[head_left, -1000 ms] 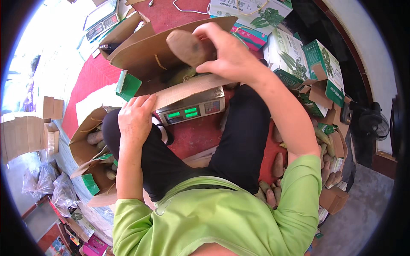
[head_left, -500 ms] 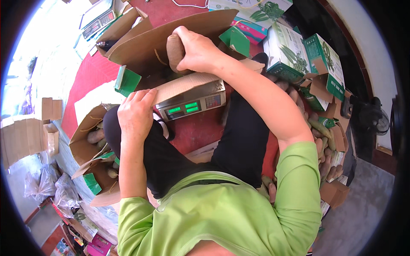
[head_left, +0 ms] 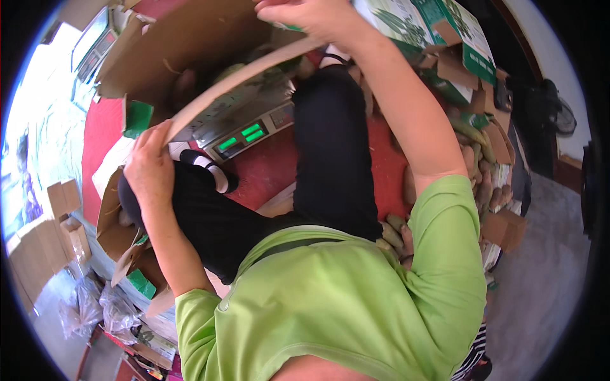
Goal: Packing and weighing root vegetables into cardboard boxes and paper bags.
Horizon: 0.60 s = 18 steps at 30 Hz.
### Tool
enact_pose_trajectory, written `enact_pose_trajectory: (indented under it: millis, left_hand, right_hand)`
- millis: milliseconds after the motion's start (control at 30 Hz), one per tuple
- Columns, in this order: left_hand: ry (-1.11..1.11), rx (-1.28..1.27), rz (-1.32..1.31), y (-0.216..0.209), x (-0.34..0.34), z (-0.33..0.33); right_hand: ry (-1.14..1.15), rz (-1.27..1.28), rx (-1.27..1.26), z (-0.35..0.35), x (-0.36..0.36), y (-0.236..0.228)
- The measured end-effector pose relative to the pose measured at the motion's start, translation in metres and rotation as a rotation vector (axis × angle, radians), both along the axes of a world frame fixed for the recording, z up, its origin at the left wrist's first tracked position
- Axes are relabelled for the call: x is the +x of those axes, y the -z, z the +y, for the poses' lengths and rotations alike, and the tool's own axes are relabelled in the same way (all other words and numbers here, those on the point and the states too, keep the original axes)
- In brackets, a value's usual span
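An open cardboard box [head_left: 181,39] rests tilted on a weighing scale [head_left: 244,138] with a lit green display. Inside, in shadow, lies a brown tuber [head_left: 185,86] like a sweet potato. My left hand [head_left: 150,162] is closed over the left end of the box's near flap [head_left: 244,77], beside a green corner flap [head_left: 136,117]. My right hand [head_left: 308,14] is at the box's right end, fingers bent at its edge; the picture's top edge cuts off part of it.
Tubers [head_left: 486,181] are heaped to my right, by printed vegetable cartons [head_left: 473,41]. An open carton [head_left: 114,219] stands by my left knee. Plastic bags [head_left: 82,308] lie further left. A second scale [head_left: 95,54] is at the far left, a black fan [head_left: 562,117] at the right.
The tuber has left my right hand, which has moved farther away to the box's right end. The box now sits more tilted, and my left hand still grips its near flap.
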<state>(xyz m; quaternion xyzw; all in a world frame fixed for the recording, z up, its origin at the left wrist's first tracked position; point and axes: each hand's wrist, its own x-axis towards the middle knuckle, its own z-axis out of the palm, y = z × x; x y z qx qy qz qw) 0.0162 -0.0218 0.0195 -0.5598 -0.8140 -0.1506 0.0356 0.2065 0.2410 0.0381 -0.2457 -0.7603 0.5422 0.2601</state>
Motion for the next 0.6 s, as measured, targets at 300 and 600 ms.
enact_pose_trajectory:
  millis: [300,600]
  left_hand:
    - [-0.027,-0.021,0.009,0.0,0.005,-0.002]
    - [0.001,0.033,0.076,0.015,-0.003,-0.001]
  right_hand:
    - [0.726,-0.228,-0.424,-0.037,0.254,0.146]
    - [0.732,-0.984,-0.601,-0.29,0.43,0.339]
